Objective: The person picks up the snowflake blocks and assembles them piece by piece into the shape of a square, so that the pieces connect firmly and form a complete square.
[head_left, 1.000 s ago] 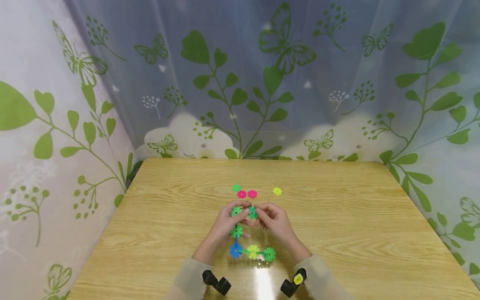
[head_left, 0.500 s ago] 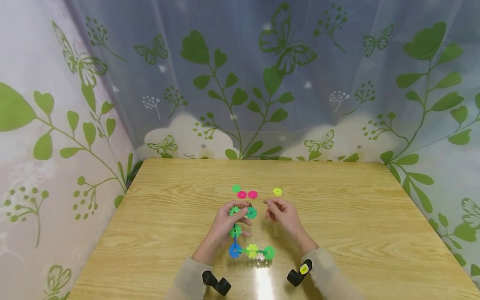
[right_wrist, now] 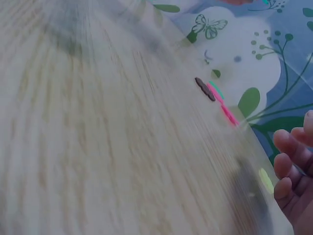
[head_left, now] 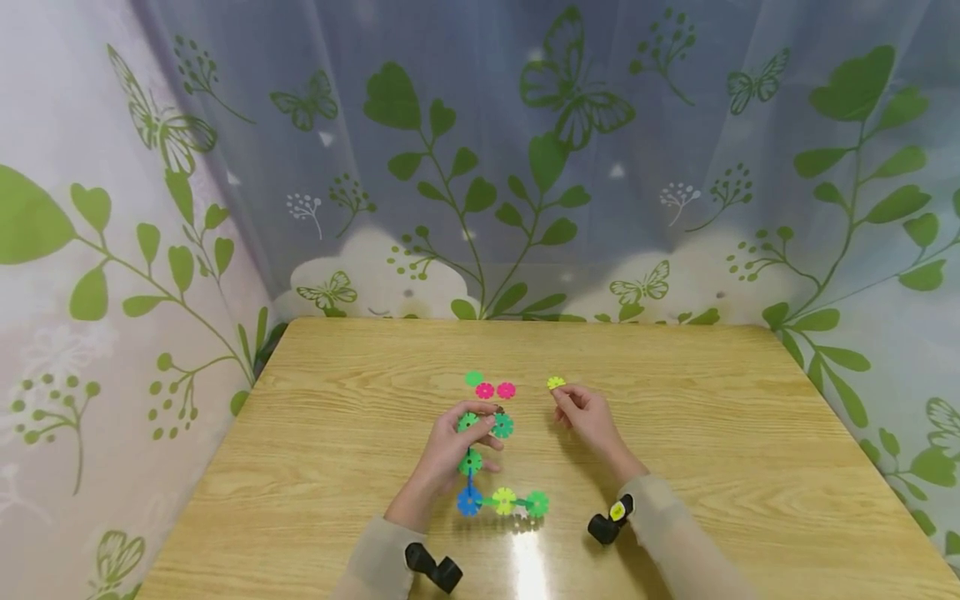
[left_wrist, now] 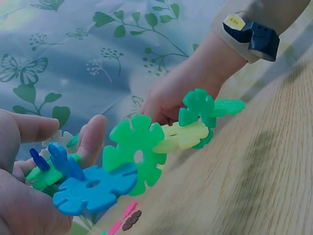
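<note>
Yellow disc (head_left: 556, 382) just beyond the right hand (head_left: 591, 417)

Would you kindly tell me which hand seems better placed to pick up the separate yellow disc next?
Probably the right hand: its fingertips are right at the separate yellow disc, while the left hand is farther off and occupied holding the linked discs.

Behind the counter (head_left: 675, 433) hangs a curtain (head_left: 637, 208). The linked disc chain (head_left: 462, 499) is in the left grip (head_left: 446, 446), its front part turning right. Beyond that grip, paired discs (head_left: 484, 395) lie side by side, a rear disc (head_left: 474, 378) behind them to the left, a near disc (head_left: 500, 409) before them. Right of these, a lone disc (head_left: 555, 381) lies just beside the right grip (head_left: 588, 417).
</note>
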The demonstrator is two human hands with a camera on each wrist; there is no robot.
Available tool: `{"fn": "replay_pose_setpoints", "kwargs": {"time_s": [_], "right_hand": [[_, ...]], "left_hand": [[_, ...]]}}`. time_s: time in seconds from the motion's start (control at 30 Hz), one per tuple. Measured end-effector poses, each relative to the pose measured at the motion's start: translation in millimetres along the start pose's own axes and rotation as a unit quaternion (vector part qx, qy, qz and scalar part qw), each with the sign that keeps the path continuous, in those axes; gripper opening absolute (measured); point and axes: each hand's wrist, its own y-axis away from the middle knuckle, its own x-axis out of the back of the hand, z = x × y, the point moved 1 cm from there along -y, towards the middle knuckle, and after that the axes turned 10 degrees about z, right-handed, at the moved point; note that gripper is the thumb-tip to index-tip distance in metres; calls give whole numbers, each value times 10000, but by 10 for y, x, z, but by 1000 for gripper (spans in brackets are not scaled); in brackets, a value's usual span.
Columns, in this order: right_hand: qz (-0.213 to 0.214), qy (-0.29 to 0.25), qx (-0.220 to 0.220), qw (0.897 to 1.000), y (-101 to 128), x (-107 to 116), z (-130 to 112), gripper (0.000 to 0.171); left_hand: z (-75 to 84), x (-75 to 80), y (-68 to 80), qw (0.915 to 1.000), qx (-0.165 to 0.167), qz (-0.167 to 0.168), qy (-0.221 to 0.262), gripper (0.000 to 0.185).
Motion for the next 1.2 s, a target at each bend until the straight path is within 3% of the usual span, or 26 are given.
{"fn": "replay_pose_setpoints", "kwargs": {"time_s": [0.3, 0.43, 0.67, 0.87, 1.03, 1.2], "right_hand": [[107, 495, 172, 9986, -125, 83, 87, 28], [167, 980, 136, 9950, -198, 94, 125, 25], [358, 2210, 326, 9741, -333, 65, 133, 25], [238, 2913, 164, 9562, -419, 8, 108, 34], [151, 3603, 156, 9326, -452, -62, 88, 38], [177, 3874, -42, 9217, -445, -102, 59, 39]], "left_hand": [[-13, 4, -7, 10000, -56, 32, -26, 45], [-13, 6, -8, 10000, -42, 21, -53, 45], [-3, -4, 2, 10000, -61, 57, -38, 43], [-6, -9, 0, 9999, -65, 72, -52, 44], [-14, -6, -5, 9999, -48, 113, -50, 44], [-16, 0, 1, 9999, -52, 161, -8, 41]]}}
